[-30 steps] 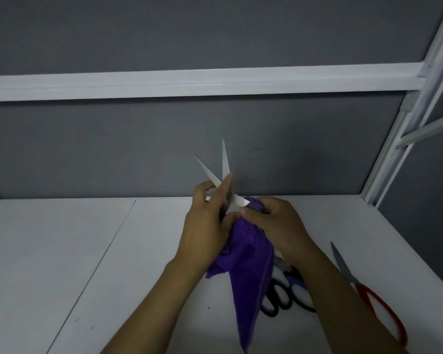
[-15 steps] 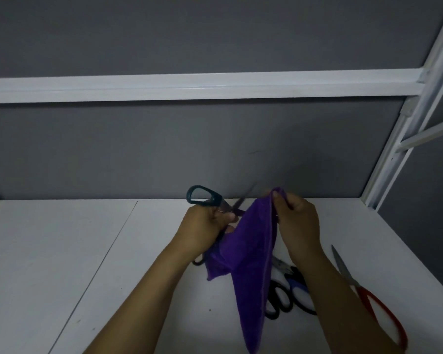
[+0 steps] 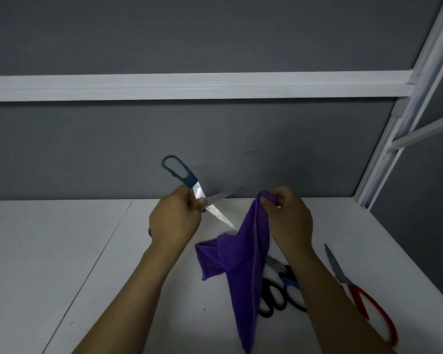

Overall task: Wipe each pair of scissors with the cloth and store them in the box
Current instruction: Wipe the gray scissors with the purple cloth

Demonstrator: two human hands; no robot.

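Observation:
My left hand [image 3: 175, 218] grips a pair of scissors with teal handles [image 3: 179, 172] near the pivot. One handle loop sticks up, the blades are spread and point right toward the cloth. My right hand [image 3: 289, 218] pinches the top edge of a purple cloth [image 3: 241, 264], which hangs down to the table. The lower blade tip nearly touches the cloth. Black-handled scissors [image 3: 271, 298] and blue-handled scissors [image 3: 290, 287] lie on the table, partly hidden behind the cloth and my right forearm. Red-handled scissors [image 3: 363, 300] lie at the right. No box is in view.
The white table [image 3: 62, 251] has a seam running down its left part. A grey wall with a white rail [image 3: 189, 85] stands behind. A white frame post [image 3: 394, 134] rises at the back right corner.
The scissors have been turned over, blades now down and right, handle up. My right hand has pulled the cloth off the blades and moved right, so the hands are apart.

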